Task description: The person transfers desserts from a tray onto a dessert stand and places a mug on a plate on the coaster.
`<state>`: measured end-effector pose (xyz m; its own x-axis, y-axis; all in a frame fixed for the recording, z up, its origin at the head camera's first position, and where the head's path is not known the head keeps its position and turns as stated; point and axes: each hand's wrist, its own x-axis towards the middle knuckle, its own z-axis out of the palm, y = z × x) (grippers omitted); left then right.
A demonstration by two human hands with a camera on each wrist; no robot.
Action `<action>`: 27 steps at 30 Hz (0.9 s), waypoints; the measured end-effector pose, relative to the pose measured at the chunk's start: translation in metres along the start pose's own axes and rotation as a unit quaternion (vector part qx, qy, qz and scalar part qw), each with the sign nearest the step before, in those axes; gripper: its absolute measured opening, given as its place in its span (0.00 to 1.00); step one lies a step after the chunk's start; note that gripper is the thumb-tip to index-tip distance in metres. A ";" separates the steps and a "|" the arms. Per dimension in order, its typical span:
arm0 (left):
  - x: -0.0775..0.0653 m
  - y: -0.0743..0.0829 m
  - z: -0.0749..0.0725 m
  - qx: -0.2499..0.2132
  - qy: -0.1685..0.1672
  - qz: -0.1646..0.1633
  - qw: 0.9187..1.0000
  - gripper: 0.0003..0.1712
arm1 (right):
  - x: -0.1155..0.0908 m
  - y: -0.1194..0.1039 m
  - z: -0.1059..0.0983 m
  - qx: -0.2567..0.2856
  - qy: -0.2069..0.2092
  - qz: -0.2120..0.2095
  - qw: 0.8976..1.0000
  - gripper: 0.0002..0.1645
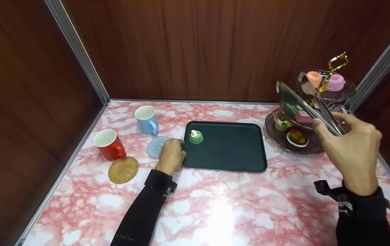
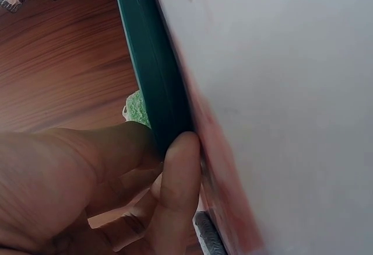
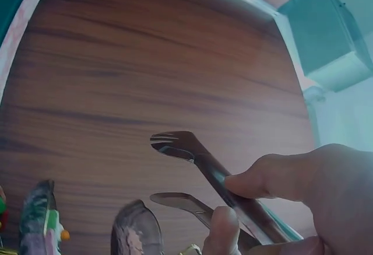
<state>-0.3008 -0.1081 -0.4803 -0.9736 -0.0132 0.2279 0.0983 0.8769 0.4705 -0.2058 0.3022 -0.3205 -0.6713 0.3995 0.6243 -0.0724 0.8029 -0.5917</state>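
- Left hand (image 1: 172,155): fingers curled, with thumb and fingertip pinching the rim of a dark green tray (image 1: 229,147), as the left wrist view shows
- Right hand (image 1: 355,147): raised above the table, thumb and fingers curled round a pair of metal tongs (image 1: 328,112)
- Metal tongs: extending away from the right hand and toward its left, the two arms spread apart; one tip is slotted in the right wrist view; both tips overlap a tiered stand in the head view, and whether they touch it cannot be told
- Dark green tray: flat on the table, immediately right of the left hand and well to the left of the right hand
- Green cake (image 1: 196,137): white-topped, on the tray, just beyond the left hand and to its right
- Tiered stand (image 1: 338,63): gold-handled, beyond the right hand; an orange cake (image 1: 314,78) and a purple cake (image 1: 335,83) occupy the top tier, a pink cake (image 1: 303,117) a lower one
- Fruit tart (image 1: 297,137): on the stand's bottom plate, left of the right hand
- Light blue coaster (image 1: 155,147): just left of the left hand, partly hidden by it
- Light blue mug (image 1: 146,121): upright, beyond the left hand and past that coaster
- Woven tan coaster (image 1: 123,170): farther left of the left hand
- Red mug (image 1: 106,147): upright, just beyond the woven coaster
- Marbled tabletop (image 1: 222,205): pink and white, beneath both hands
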 end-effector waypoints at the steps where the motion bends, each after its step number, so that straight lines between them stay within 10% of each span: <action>1: 0.000 0.000 0.000 -0.001 0.001 0.000 1.000 0.16 | -0.001 0.000 0.002 0.000 -0.003 -0.004 1.000 0.24; 27: 0.000 0.000 0.001 -0.002 -0.003 0.008 1.000 0.16 | -0.018 0.004 0.055 0.021 -0.114 -0.063 0.991 0.29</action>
<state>-0.3014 -0.1077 -0.4816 -0.9731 0.0042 0.2302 0.1151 0.8747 0.4707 -0.2345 0.2732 -0.3624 -0.8042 0.1826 0.5656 -0.1936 0.8193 -0.5397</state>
